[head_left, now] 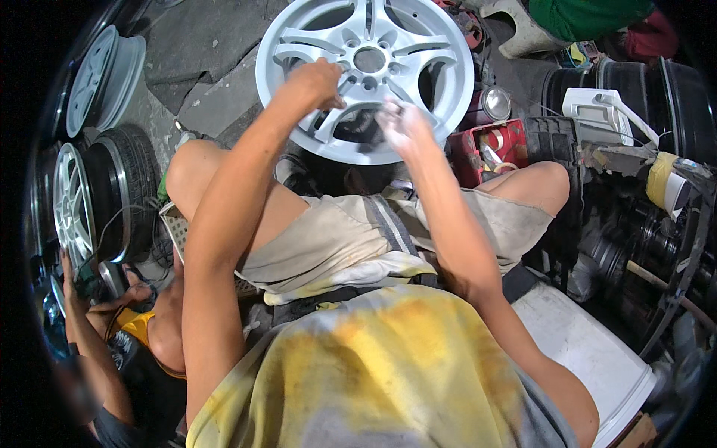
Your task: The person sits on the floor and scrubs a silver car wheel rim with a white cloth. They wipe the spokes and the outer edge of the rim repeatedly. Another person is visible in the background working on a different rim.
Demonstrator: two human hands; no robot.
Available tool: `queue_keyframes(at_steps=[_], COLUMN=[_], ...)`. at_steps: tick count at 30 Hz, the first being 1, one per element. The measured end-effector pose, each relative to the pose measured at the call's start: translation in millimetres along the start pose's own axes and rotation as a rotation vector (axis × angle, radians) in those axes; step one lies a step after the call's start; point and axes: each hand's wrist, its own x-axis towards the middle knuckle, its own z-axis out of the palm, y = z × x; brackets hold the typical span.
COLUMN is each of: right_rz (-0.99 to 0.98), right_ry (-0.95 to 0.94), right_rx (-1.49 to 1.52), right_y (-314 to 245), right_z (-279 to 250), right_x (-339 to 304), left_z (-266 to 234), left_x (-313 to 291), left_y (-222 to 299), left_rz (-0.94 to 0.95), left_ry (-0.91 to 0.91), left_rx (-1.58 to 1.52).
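Head view: pale grey wheel (407, 45) far centre. Left hand (317, 84) at its left spokes, fingers bent; whether gripping, can't tell. Right hand (403, 125) white-dusted, blurred, over near right part, fingers curled; can't tell if holding anything. Right: lidded can (495, 104), red crate (464, 158). Near left: co-worker's dark garment (125, 355), pale print, unreadable.

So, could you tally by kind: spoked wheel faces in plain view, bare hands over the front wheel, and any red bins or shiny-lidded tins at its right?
Spoked wheel faces: 3 (front wheel, upper-left wheel, lower-left wheel)
Bare hands: 2 (left hand, right hand)
Red bin: 1
Shiny-lidded tin: 1
Total: 7
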Motion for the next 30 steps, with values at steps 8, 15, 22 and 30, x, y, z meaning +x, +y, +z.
queue_keyframes(at_steps=[8, 15, 22, 30], right_rz=[-0.595, -0.75, -0.497, -0.593], right_ry=[-0.093, -0.188, -0.334, -0.103], right_rx=[-1.541, -2.122, -2.235, -2.356], right_y=[-46, -53, -81, -60], right_z=[-56, -24, -24, 14], right_x=[-69, 18, 36, 28], left_z=[55, 44, 39, 44], left_x=[24, 36, 23, 17], left_y=[35, 45, 38, 35], left_rz=[0.066, 0.188, 0.091, 0.083], left_ry=[0.293, 0.449, 0.322, 0.273], left_rx=[0.405, 0.256, 0.32, 0.242])
